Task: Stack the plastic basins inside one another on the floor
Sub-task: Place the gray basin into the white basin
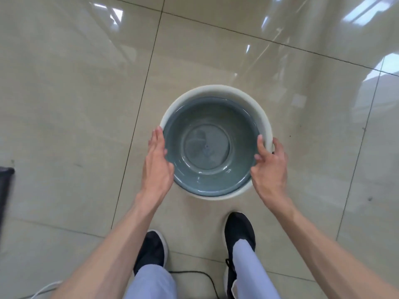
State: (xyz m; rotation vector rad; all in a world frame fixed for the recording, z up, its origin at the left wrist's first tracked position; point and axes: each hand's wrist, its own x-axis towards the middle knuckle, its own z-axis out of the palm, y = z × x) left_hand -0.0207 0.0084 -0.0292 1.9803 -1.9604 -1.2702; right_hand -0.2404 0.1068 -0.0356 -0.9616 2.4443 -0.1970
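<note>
A grey-blue plastic basin (207, 126) sits inside a larger white basin (216, 90) on the tiled floor. The grey one is shifted toward me, so its near rim covers the white rim while a white crescent shows at the far side. My left hand (157, 160) presses flat against the grey basin's left rim, fingers straight and thumb at the edge. My right hand (271, 167) grips the right side, thumb over the grey rim and fingers curled outside the white rim.
My two dark shoes (239, 231) stand just behind the basins. A black cable (203, 275) and a white cable (45, 289) lie on the glossy beige tiles near my feet. A dark object (5, 186) pokes in at the left edge.
</note>
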